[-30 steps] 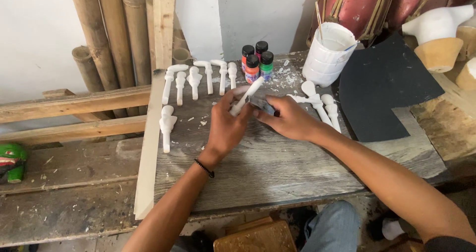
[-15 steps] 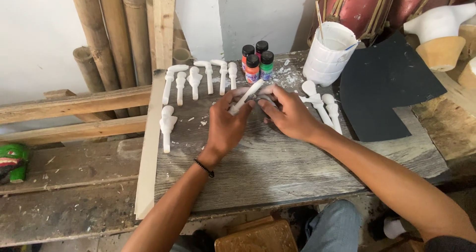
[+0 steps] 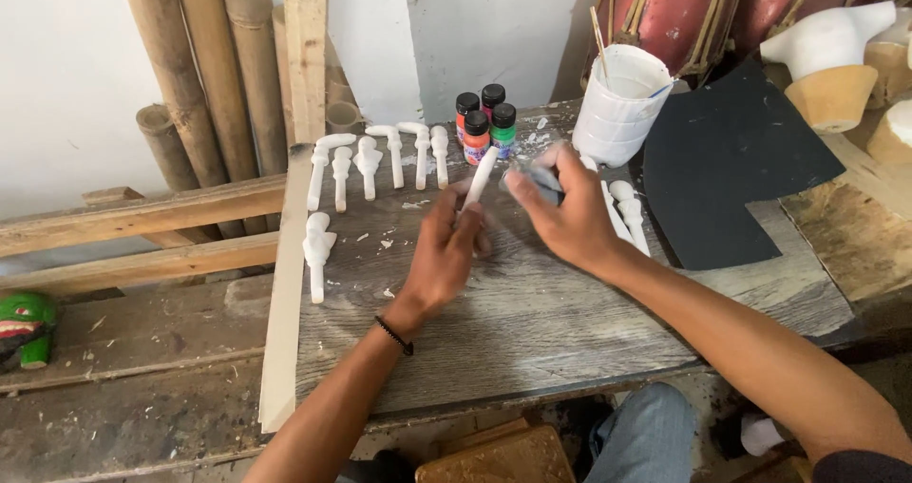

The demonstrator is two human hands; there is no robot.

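My left hand (image 3: 446,255) pinches a white carved peg (image 3: 481,177) above the worktop (image 3: 532,322), my right hand (image 3: 570,219) closed on a blurred grey piece (image 3: 537,179) at its 3 o'clock — smoothing, I judge — next wanting steady strokes.

Both forearms are bare. The left hand (image 3: 446,255) has a thin black band (image 3: 393,335) around its wrist. The right hand (image 3: 570,219) wears nothing; a dark sleeve edge (image 3: 860,466) shows at that upper arm. Grey-blue jeans (image 3: 646,437) cover 1 knee.
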